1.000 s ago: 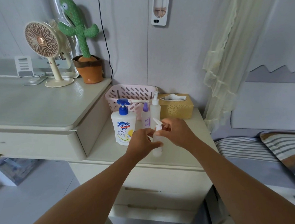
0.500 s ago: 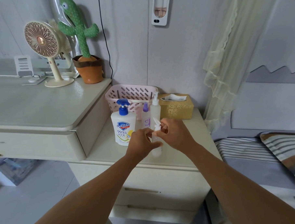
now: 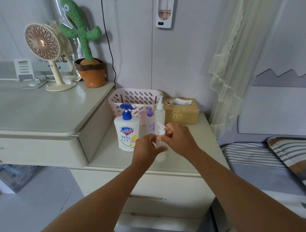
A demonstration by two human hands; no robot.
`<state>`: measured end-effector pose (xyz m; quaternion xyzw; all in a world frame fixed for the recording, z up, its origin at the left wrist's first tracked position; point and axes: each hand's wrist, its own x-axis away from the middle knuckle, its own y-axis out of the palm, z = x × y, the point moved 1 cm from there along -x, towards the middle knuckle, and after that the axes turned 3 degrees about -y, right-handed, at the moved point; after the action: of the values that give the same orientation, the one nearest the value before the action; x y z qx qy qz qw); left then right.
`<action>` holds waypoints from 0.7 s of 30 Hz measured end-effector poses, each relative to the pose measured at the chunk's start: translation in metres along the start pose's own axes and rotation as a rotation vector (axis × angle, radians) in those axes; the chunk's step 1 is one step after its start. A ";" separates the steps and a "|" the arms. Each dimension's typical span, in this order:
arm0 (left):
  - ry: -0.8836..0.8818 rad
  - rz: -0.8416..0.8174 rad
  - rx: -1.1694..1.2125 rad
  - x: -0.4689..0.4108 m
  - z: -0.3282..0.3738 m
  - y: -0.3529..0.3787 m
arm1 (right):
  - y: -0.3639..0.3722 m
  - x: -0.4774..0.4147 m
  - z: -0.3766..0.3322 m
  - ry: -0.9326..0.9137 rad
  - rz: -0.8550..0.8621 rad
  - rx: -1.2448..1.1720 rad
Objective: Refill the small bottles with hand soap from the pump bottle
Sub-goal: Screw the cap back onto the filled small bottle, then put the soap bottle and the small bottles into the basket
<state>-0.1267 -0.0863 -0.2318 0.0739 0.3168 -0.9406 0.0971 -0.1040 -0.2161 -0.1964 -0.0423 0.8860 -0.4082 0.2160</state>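
The counter beside the bed carries everything, with a pink basket at its back and a tissue box at two o'clock from the hands. The pump bottle stands at nine o'clock from them, and two more small bottles at twelve. The left hand is closed round the body of a clear small bottle standing on the counter, while the right hand pinches its white spray cap. This looks like the uncapping step. Next, the cap must twist free and lift off, with the bottle held upright.
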 end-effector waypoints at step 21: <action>-0.064 -0.111 -0.129 -0.015 0.007 -0.010 | -0.019 -0.004 0.003 0.000 -0.148 -0.006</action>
<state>-0.1152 -0.0806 -0.2171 0.0200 0.3769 -0.9241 0.0594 -0.1006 -0.2297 -0.1828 -0.1082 0.8816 -0.4205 0.1852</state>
